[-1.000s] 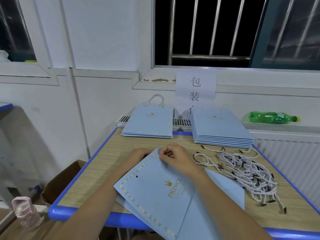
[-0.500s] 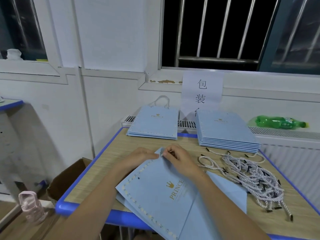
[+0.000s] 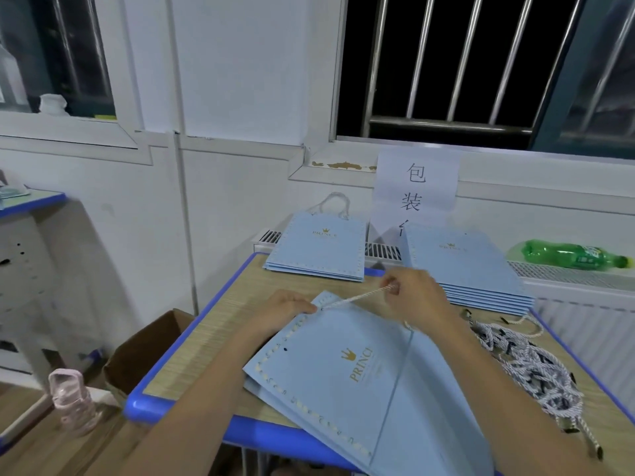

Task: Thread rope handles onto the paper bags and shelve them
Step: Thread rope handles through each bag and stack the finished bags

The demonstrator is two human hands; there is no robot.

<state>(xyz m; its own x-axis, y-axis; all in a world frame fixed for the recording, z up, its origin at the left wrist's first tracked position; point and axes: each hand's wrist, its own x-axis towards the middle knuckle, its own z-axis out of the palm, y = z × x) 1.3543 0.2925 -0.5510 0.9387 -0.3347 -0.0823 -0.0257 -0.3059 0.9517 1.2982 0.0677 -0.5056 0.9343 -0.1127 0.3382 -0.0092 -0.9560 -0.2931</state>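
Note:
A flat light-blue paper bag (image 3: 347, 369) with a gold crown logo lies on the table in front of me, overhanging the near edge. My left hand (image 3: 287, 304) grips its top corner by a punched hole. My right hand (image 3: 412, 292) pinches a white rope handle (image 3: 357, 298) that runs taut from that hole up to its fingers. A second hole (image 3: 285, 349) shows further down the bag's edge. A loose heap of white ropes with black tips (image 3: 536, 369) lies to the right.
A thick stack of blue bags (image 3: 464, 266) sits at the back right, and a thinner stack (image 3: 319, 249) with a rope handle at the back left. A green bottle (image 3: 574, 257) lies on the radiator. A cardboard box (image 3: 144, 352) and a pink bottle (image 3: 70, 401) are below left.
My right hand has moved up and to the right from the bag's corner, drawing the rope out of the hole. The left hand stays on the corner. The camera view has shifted.

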